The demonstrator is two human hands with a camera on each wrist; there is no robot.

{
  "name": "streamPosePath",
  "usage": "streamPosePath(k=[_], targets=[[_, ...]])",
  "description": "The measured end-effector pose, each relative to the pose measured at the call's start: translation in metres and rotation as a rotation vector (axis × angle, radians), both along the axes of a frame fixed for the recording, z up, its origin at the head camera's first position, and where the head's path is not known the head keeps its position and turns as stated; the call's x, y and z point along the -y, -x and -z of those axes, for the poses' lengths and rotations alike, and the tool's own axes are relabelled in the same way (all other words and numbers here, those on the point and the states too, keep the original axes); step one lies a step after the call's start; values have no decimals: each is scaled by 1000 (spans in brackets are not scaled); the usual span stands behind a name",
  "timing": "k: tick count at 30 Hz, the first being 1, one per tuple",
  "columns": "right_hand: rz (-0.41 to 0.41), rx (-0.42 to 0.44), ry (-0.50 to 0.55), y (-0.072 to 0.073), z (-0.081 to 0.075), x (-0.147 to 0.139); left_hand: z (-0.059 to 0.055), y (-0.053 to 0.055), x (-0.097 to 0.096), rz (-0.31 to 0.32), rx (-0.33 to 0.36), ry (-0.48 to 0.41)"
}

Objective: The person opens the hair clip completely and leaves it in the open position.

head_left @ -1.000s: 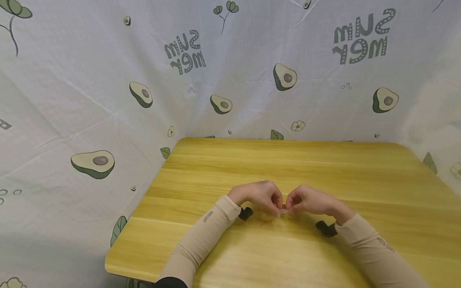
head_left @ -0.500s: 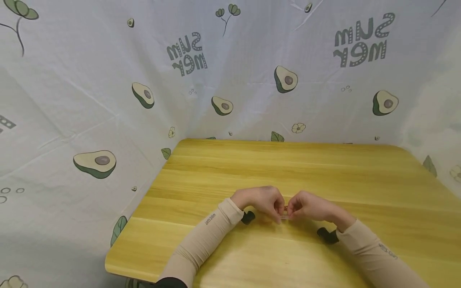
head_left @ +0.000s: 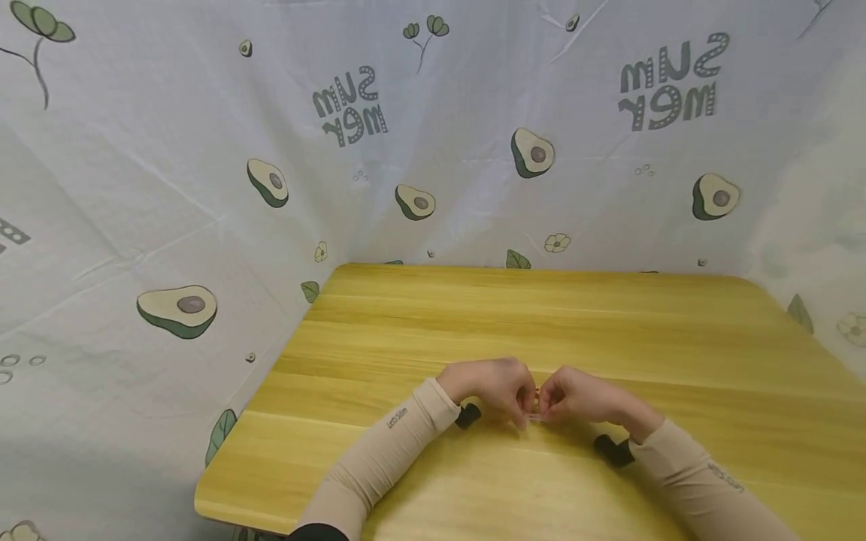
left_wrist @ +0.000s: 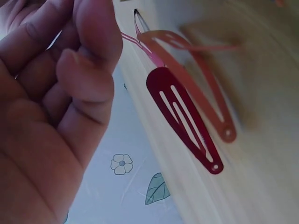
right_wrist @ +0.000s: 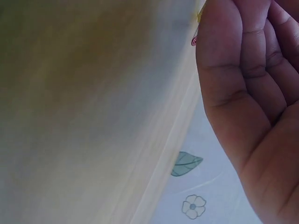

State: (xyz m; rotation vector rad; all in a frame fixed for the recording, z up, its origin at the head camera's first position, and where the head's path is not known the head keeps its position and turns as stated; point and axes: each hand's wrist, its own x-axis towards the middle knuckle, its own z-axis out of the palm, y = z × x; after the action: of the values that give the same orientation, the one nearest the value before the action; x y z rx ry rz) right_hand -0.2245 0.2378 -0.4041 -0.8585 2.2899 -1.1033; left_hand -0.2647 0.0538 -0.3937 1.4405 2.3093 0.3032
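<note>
In the head view my left hand [head_left: 497,387] and right hand [head_left: 585,394] are close together low over the table, fingers curled, thumbs toward the fingertips. Between the fingertips runs a thin pale strip [head_left: 534,418], pinched at both ends; its kind cannot be told. By my left fingers [left_wrist: 86,88] in the left wrist view, a dark red snap hair clip [left_wrist: 184,121] overlaps a coral one [left_wrist: 205,70]. Thin pink strands [left_wrist: 145,49] reach from beside the fingers to the clips. In the right wrist view my fingers [right_wrist: 224,70] hide most of a small red end [right_wrist: 194,41].
A yellow wood-grain table [head_left: 419,315] with rounded corners spans the front. Behind and left of it hangs a white curtain [head_left: 460,113] printed with avocados. Black wrist mounts [head_left: 614,451] stick out below both sleeves.
Both hands have come slightly toward the body, still close together. The strip between the fingertips looked pinker and wider before. An orange shape below the left hand no longer shows.
</note>
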Motion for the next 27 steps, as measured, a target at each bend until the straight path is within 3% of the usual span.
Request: streamPosePath(k=[13,27], targets=[[3,-20,-41,-2,-1,2,0,-4,-4,16,-20,23],[31,29,-66,-3,-1,0,4,-6,-7,29,-87,37]])
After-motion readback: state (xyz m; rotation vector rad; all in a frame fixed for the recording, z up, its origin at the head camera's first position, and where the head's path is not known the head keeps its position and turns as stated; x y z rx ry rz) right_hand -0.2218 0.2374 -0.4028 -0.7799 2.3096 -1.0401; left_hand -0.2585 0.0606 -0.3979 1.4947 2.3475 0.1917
